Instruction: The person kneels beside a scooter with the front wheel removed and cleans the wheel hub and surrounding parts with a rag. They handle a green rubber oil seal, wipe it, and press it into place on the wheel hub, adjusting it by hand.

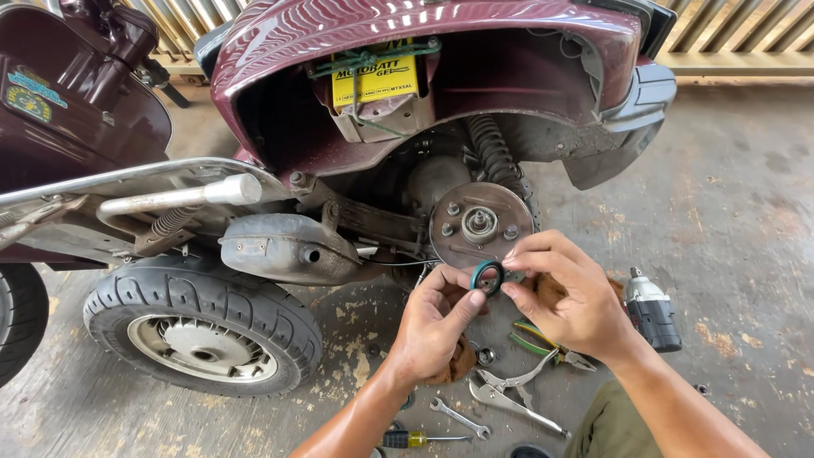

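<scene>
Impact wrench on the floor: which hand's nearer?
Right. The right hand is just left of the impact wrench, pinching the teal seal ring. The left hand holds the ring's other side, farther left, beyond the right hand.

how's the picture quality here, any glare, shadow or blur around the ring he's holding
Head view: even daylight, sharp on both hands, the left hand and right hand pinching the small teal ring; striped glare runs along the maroon body panel; the cavity around the yellow battery sits in deep shadow; the edges bow slightly, as by the tyre; no motion blur.
</scene>
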